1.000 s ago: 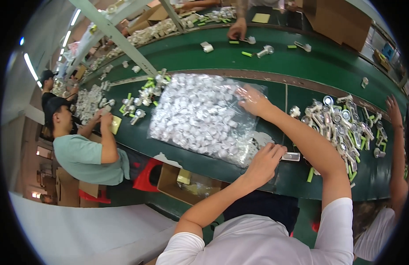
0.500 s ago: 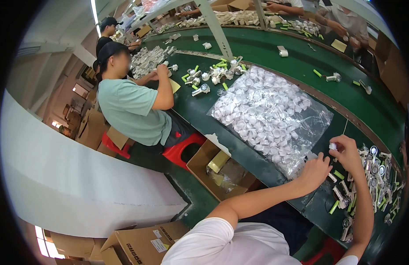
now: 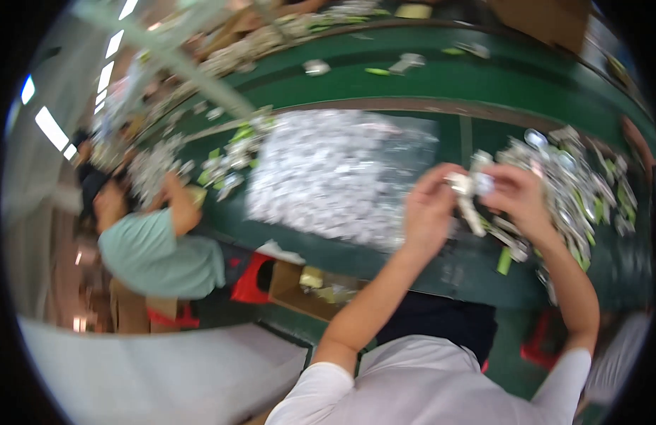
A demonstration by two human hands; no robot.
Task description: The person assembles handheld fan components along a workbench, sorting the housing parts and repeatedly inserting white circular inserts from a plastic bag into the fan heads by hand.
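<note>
My left hand (image 3: 428,212) grips a white part with a narrow handle (image 3: 472,216) and a rounded head, over the bench between the bag and the heap. Close beside it, my right hand (image 3: 518,198) pinches a small white cap (image 3: 484,185) against or very near that head; blur hides whether they touch. Left of my hands lies a clear plastic bag (image 3: 321,177) full of white caps. By my right forearm is a heap of white-and-silver parts (image 3: 569,184) with round heads and green cylinders.
A green conveyor belt (image 3: 285,85) runs along the far side, carrying a few scattered parts. To the left, a co-worker in a light green shirt (image 3: 158,248) sits beside another pile (image 3: 236,156). An open carton (image 3: 285,287) stands below the bench edge.
My view has swung to the right. My left hand has lifted from the bag's corner and now holds the white handled part. The cap in my right hand has come up beside it.
</note>
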